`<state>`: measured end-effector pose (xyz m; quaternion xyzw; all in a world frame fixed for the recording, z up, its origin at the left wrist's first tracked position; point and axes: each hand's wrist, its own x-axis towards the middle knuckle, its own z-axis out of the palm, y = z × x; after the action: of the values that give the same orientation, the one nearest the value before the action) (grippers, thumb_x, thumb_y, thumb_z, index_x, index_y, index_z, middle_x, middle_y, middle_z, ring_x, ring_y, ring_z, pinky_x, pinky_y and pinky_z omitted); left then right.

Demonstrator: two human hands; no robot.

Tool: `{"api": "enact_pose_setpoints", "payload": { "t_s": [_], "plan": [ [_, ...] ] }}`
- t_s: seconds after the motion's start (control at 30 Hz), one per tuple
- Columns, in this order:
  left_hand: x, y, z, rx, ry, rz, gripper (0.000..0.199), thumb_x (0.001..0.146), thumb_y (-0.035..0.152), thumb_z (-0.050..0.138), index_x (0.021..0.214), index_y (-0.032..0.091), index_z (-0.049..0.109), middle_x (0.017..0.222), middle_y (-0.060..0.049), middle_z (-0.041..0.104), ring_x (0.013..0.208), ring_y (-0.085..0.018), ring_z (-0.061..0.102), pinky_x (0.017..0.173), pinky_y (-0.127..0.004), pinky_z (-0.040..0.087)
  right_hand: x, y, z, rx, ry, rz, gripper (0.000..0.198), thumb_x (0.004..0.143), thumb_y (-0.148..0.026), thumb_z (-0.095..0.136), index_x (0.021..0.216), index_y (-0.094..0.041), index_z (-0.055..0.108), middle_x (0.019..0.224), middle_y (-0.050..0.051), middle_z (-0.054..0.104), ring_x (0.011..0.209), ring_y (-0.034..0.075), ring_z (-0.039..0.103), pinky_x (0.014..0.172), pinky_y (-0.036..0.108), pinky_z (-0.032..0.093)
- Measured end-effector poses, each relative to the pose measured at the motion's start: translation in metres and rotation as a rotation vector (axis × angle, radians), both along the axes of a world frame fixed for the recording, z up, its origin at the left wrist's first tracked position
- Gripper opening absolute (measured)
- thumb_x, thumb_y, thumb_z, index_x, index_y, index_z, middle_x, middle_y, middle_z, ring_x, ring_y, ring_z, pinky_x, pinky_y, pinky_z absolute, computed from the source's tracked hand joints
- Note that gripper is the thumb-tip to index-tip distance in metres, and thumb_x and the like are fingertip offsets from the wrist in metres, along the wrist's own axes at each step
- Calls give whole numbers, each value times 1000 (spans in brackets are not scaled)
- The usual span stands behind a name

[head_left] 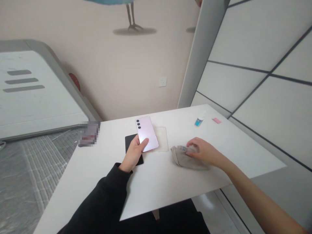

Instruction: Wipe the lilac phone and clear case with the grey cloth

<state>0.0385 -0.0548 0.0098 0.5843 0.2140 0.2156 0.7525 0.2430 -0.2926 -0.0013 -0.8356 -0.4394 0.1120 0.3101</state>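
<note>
The left hand [134, 152] is closed around a pale pink phone [148, 129], its thumb across the back cover, camera end towards the far edge of the worktop [156, 191]. The right hand [202, 151] is at a grey cloth [181, 158] nearer the right side, fingers curled; whether they have a firm hold on it, I cannot tell. The step in hand seems to be steadying the phone while the cloth is handled. As I judge it, the next move calls for a sure pinch on the fabric, with the phone kept firmly in the left hand.

The phone appears raised above the worktop, left of its middle, overlapping a clear flat piece [163, 139] beside it; a black flat object [130, 140] lies partly behind the left hand. Those two leave little room directly around the phone. Towards the near edge there is a broad bare stretch, and the cloth lies well inside that edge. Between the cloth and the right-hand corner is more open room. A small blue-labelled bottle [199, 122] and a pink piece [216, 120] sit near the far right corner, apart from both hands.
</note>
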Motion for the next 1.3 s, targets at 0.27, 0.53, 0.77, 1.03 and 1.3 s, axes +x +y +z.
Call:
{"api": "enact_pose_setpoints", "payload": {
  "t_s": [0.27,0.53,0.77,1.03,1.3],
  "plan": [
    [-1,-9,5,-72,26,-50,52,74,41,83,114,11,67,110,-14,76,75,-18,69,59,-25,49,0,4,45,353,771,155,40,86,-59,68,92,-20,70,90,6,72,79,22,66,70,33,52],
    [-5,-17,20,-237,-73,-38,68,70,35,88,127,15,58,104,-12,77,89,-24,74,74,-29,55,5,43,73,431,573,33,45,84,-66,69,91,-22,62,77,0,65,66,17,59,59,26,45],
    [-7,-21,18,-360,-166,-140,66,79,28,80,139,23,51,124,-14,72,98,-29,75,83,-37,56,-7,65,73,500,384,90,43,90,-68,59,93,-25,58,78,1,61,69,20,57,60,29,45],
    [1,-25,8,-467,-149,-87,56,88,58,65,129,20,62,114,-11,75,94,-27,73,74,-33,58,-53,110,37,391,-194,644,55,101,-61,41,137,-22,56,142,17,60,134,37,53,112,57,41],
    [1,-17,11,-460,-119,21,60,90,65,59,122,15,68,112,-12,77,105,-28,72,87,-36,58,-76,117,2,348,-431,717,92,89,-75,53,151,-7,46,142,27,59,137,44,50,121,66,27]
  ]
}}
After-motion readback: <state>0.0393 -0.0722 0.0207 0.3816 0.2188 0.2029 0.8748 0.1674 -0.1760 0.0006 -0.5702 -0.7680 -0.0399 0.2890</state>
